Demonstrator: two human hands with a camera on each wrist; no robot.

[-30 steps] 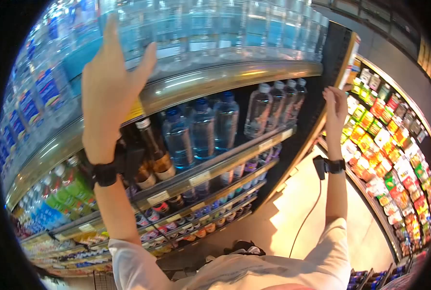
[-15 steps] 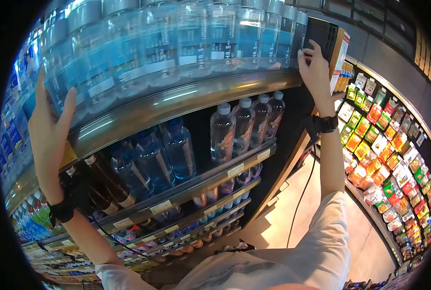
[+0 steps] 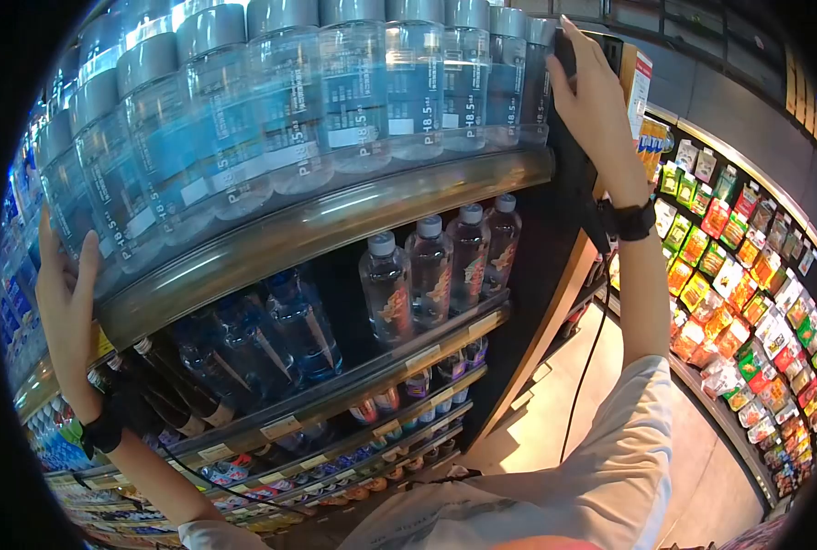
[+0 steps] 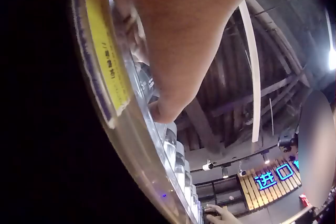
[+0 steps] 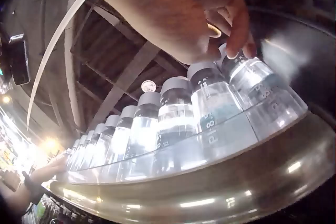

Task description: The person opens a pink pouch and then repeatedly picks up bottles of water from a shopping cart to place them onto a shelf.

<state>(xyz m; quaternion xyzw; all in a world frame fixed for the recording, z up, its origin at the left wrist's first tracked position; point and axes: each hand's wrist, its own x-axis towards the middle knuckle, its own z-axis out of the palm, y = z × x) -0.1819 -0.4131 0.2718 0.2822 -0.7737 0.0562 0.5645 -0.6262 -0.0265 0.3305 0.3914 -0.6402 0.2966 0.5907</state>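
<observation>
A front row of clear water bottles (image 3: 349,101) with grey caps stands upright on the top shelf, behind a clear lip. My left hand (image 3: 67,298) is at the row's left end, its thumb and fingers spread beside the leftmost bottle (image 3: 65,188). In the left wrist view the left thumb (image 4: 167,109) reaches over the clear lip and the finger ends are partly hidden. At the other end my right hand (image 3: 596,110) has its thumb and fingers extended by the end bottle (image 3: 535,87). The right wrist view shows the right fingertips (image 5: 247,50) at that bottle's cap.
Below the rounded shelf front (image 3: 335,225), more clear bottles (image 3: 427,275) and dark bottles (image 3: 175,385) stand on a lower shelf. A dark side panel (image 3: 564,202) closes the shelf's right end. Snack packets (image 3: 729,284) hang on a rack at right. A cable (image 3: 585,367) trails from the right wrist.
The left hand has moved left and down to the leftmost bottle. The right hand has gone up to the end bottle's cap. The view has shifted, showing more of the top row.
</observation>
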